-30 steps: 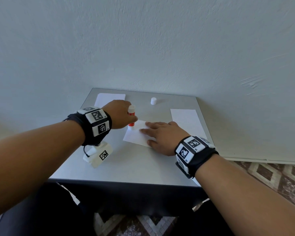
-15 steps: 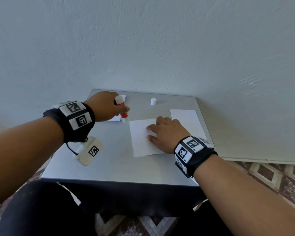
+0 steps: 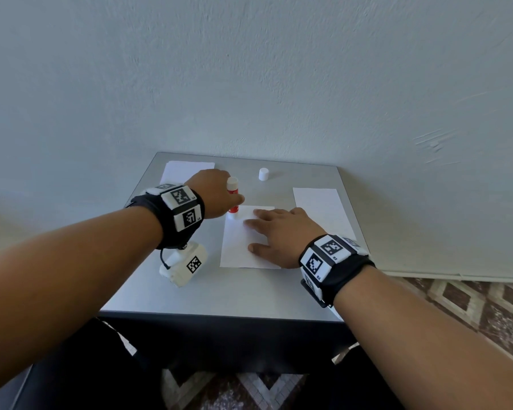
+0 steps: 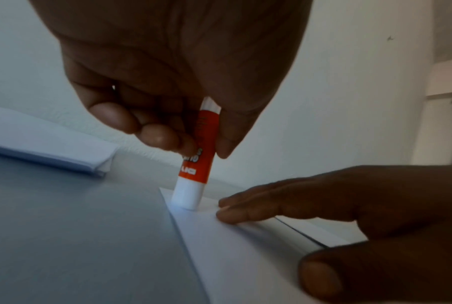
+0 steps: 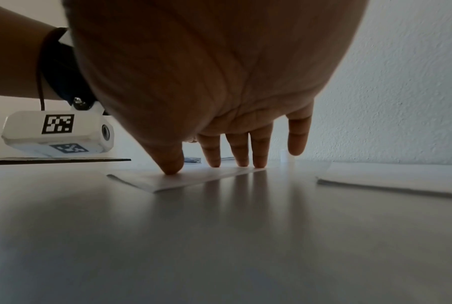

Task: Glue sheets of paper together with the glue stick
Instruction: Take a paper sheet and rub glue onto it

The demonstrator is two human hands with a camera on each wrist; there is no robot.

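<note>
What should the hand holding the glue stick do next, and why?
Probably drag the glue stick along the sheet's edge toward the person. The left hand holds it upright with its tip on the far left corner of the middle sheet, while the right hand presses the paper flat with straight fingers, so the paper seems steadied for a stroke.

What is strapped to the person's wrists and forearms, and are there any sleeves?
No sleeves: both forearms are bare. Each wrist carries a black band set with white square tiles bearing black-and-white coded markers; the right band matches. Under the left wrist hangs a white camera pod with its own marker, joined by a thin black cable.
</note>
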